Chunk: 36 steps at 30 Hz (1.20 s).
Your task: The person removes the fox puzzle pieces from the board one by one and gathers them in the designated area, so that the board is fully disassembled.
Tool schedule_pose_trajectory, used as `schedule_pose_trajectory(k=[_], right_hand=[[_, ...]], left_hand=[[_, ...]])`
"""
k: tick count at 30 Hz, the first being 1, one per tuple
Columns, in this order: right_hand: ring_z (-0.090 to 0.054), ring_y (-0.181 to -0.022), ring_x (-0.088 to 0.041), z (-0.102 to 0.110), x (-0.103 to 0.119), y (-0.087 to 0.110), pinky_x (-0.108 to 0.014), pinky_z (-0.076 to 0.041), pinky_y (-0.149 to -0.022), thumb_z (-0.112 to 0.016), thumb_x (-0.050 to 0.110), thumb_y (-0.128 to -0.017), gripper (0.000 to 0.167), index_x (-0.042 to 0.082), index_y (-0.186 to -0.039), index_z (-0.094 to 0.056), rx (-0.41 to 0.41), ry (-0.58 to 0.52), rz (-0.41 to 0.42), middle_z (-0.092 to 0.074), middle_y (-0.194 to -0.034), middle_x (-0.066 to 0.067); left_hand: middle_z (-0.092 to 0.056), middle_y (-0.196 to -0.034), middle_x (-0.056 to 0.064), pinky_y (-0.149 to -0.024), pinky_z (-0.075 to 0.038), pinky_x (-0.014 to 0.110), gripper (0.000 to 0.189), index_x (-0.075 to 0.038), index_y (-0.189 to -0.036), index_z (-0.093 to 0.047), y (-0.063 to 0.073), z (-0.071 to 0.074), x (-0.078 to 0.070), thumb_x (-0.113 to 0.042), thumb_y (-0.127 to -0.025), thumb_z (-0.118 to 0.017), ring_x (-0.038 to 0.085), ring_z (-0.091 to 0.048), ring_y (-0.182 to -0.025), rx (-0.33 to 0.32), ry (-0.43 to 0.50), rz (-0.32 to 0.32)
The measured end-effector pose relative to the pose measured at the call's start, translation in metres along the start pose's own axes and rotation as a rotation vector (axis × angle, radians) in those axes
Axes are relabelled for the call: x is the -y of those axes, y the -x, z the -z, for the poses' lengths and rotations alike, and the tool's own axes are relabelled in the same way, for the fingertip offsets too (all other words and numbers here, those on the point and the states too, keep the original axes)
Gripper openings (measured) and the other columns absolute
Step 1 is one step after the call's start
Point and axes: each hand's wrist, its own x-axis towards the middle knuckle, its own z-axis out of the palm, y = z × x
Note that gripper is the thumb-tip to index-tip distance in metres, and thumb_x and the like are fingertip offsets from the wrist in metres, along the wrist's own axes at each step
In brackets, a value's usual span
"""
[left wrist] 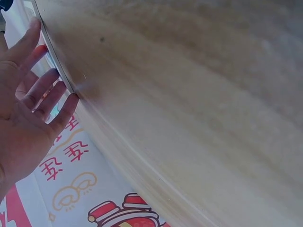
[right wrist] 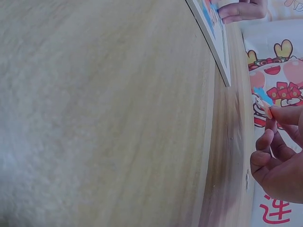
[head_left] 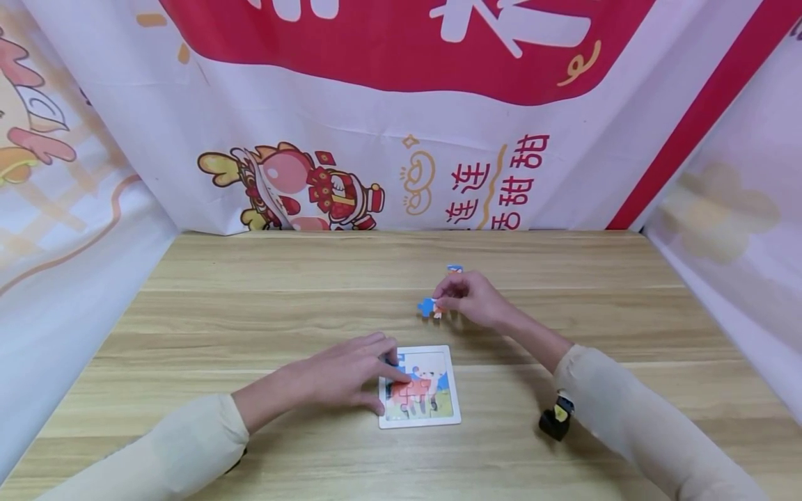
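Note:
A square jigsaw puzzle in a white frame (head_left: pixel 455 407) lies on the table, showing an animal in a red top. My left hand (head_left: pixel 351 369) rests at its left side, index finger reaching over the picture and thumb at the near left corner. In the left wrist view the left hand's fingers (left wrist: pixel 45 97) stretch along the frame's edge. Beyond the frame, my right hand (head_left: pixel 474 299) pinches a blue, white and orange puzzle piece (head_left: pixel 427 307) between thumb and index finger. The right wrist view shows this piece (right wrist: pixel 263 97) held up at the fingertips.
Another puzzle piece (head_left: pixel 454 268) lies just behind the right hand, partly covered by it. A wood-grain table (head_left: pixel 263 306) extends around both hands. Printed cloth (head_left: pixel 351 118) hangs along the back and sides. A small black device (head_left: pixel 556 419) is strapped at the right wrist.

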Motion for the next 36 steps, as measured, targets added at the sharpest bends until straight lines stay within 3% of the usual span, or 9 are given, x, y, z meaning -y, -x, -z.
schedule_pose_trajectory(k=[12, 24, 31, 36], right_hand=[[-0.057, -0.083, -0.020, 0.005, -0.004, -0.009, -0.027, -0.048, -0.072, -0.069, -0.001, -0.095, 0.008, 0.000, -0.102, -0.073, -0.036, 0.014, -0.034, -0.066, -0.091, -0.009], [-0.059, -0.081, -0.023, 0.017, -0.007, -0.027, -0.025, -0.047, -0.067, -0.072, 0.000, -0.094, 0.010, -0.002, -0.102, -0.076, -0.163, 0.083, -0.018, -0.072, -0.097, -0.016], [-0.060, -0.081, -0.025, 0.018, -0.012, -0.037, -0.025, -0.047, -0.064, -0.072, 0.002, -0.095, 0.009, 0.000, -0.102, -0.077, -0.172, 0.083, -0.083, -0.073, -0.094, -0.012], [-0.058, -0.078, -0.018, 0.018, -0.014, -0.045, -0.025, -0.046, -0.064, -0.072, 0.004, -0.096, 0.010, -0.001, -0.103, -0.078, -0.190, 0.115, -0.096, -0.073, -0.093, -0.012]], left_hand=[[-0.057, -0.120, -0.003, -0.092, -0.045, 0.029, 0.056, -0.024, -0.136, -0.071, 0.000, 0.002, -0.004, -0.048, -0.087, -0.081, 0.010, -0.045, -0.107, 0.005, 0.018, 0.028], [-0.057, -0.120, -0.004, -0.090, -0.044, 0.027, 0.054, -0.025, -0.136, -0.071, 0.000, 0.000, -0.003, -0.046, -0.087, -0.082, 0.011, -0.044, -0.106, -0.001, 0.014, 0.026], [-0.057, -0.121, -0.004, -0.089, -0.044, 0.027, 0.055, -0.026, -0.137, -0.070, -0.001, 0.000, -0.003, -0.047, -0.088, -0.082, 0.010, -0.044, -0.105, 0.007, 0.020, 0.031], [-0.057, -0.121, -0.004, -0.090, -0.044, 0.027, 0.055, -0.026, -0.137, -0.070, -0.001, 0.000, -0.002, -0.047, -0.088, -0.082, 0.010, -0.045, -0.105, 0.001, 0.014, 0.023]])
